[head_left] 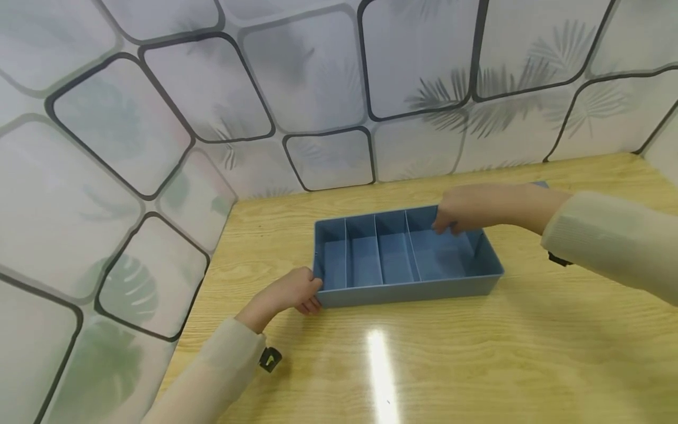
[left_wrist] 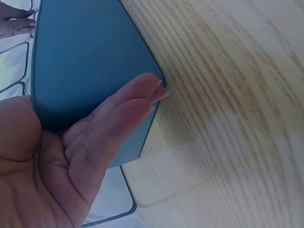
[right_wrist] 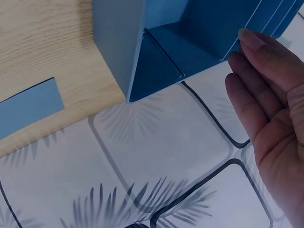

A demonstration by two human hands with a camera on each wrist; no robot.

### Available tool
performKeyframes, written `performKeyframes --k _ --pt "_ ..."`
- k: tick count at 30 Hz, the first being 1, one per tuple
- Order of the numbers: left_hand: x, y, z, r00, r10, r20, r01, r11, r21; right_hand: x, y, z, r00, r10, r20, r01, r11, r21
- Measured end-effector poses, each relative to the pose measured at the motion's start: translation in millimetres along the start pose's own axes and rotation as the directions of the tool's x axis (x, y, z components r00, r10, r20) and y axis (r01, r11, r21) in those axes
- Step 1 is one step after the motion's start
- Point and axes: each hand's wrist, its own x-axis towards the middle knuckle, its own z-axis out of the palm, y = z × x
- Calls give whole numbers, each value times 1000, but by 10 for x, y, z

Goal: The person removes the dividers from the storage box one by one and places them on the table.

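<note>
A blue divided box point(head_left: 408, 290) sits on the table, its thin upright dividers point(head_left: 378, 250) making several compartments, the widest at the right. My left hand point(head_left: 296, 288) holds its near left corner, thumb at the rim and fingers against the outer wall. The left wrist view shows those fingers point(left_wrist: 111, 128) nearly straight along the blue wall. Over the back of the wide compartment is my right hand point(head_left: 466, 206), fingertips pointing down near the back wall. In the right wrist view its thumb and fingers point(right_wrist: 249, 95) are loosely bent, with nothing visible between them.
A flat blue strip point(right_wrist: 33, 107) lies on the wooden table point(head_left: 424, 353) behind the box, mostly hidden by the right forearm in the head view. Patterned cloth or paper point(head_left: 328, 159) rises behind and at the left of the table.
</note>
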Motion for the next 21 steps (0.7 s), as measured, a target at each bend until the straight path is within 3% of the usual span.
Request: performKeyframes --k 9,21 --pt "5 0 2 1000 7 -1 -7 1000 -8 125 -43 -12 999 16 49 -16 1000 -9" --pt "47 -12 21 1000 -3 5 3 1000 -4 321 -104 -15 999 -29 39 32 998 -55"
